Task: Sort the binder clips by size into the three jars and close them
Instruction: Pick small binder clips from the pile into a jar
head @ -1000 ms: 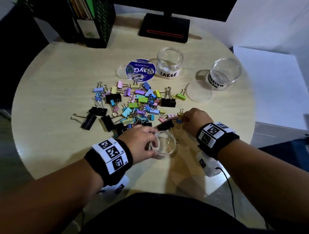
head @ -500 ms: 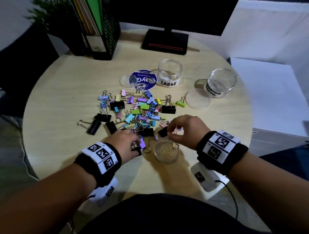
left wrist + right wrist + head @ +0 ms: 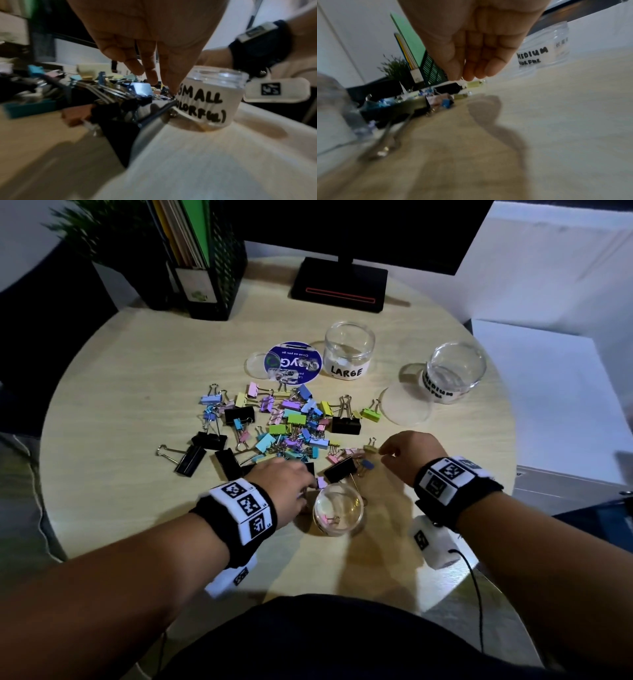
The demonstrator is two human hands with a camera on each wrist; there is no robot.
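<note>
Setting was an office desk area. A round, pale wood-grain surface (image 3: 113,392) carried a black monitor stand (image 3: 339,289) at its far edge. A black mesh file holder (image 3: 209,258) with upright folders stood beside it, and a small green plant (image 3: 99,237) at the far left corner. Binder clips (image 3: 277,426) and hand-labelled jars (image 3: 348,354) lay mid-surface. White walls behind.

Left hand (image 3: 286,484) at 8 o'clock, palm down, forearm in from 7, fingers (image 3: 150,75) pointing down, loosely extended. Right hand (image 3: 407,455) at 4 o'clock, forearm in from 5, fingers (image 3: 471,73) curled down, tips bunched. Banded wrists on both.
</note>
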